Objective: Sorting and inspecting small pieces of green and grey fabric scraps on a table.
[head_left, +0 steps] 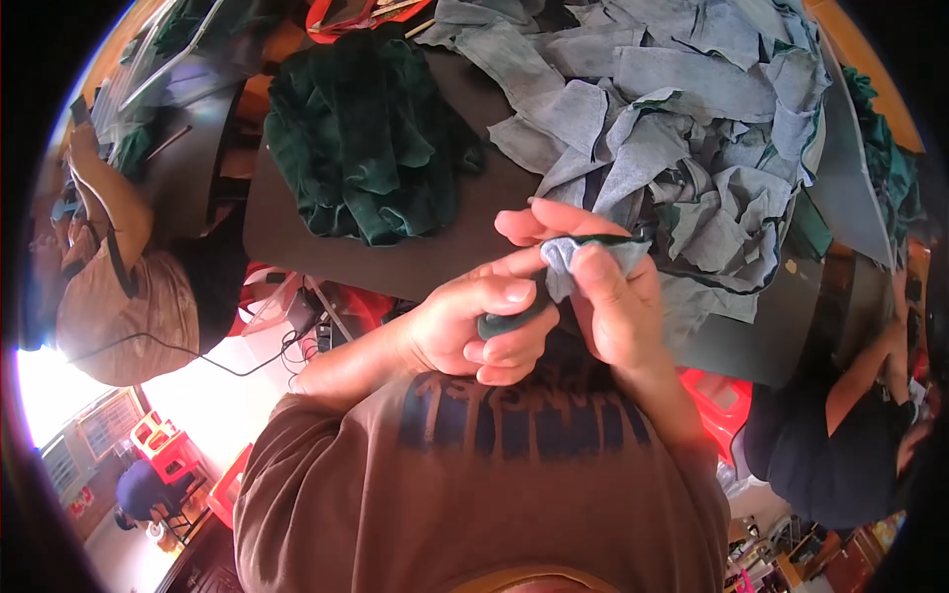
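Close to my chest, I hold a small piece of fabric (561,259) with a grey side and a dark green side. My right hand (621,301) pinches its grey part between thumb and fingers, a green edge showing along the top. Curled around a dark green part of fabric, my left hand (484,326) has its thumb and index finger pointing toward the right hand. Whether both parts belong to one piece is hidden by the fingers. Beyond my hands, a large heap of grey-backed cut fabric pieces (633,138) covers the far right of the table.
A folded pile of dark green velvety cloth (366,138) sits left on the dark table (326,259). Something red and tray-like (356,18) lies at the far edge. One person (133,306) sits at the left, another (825,435) at the right. Red stools (717,403) stand below.
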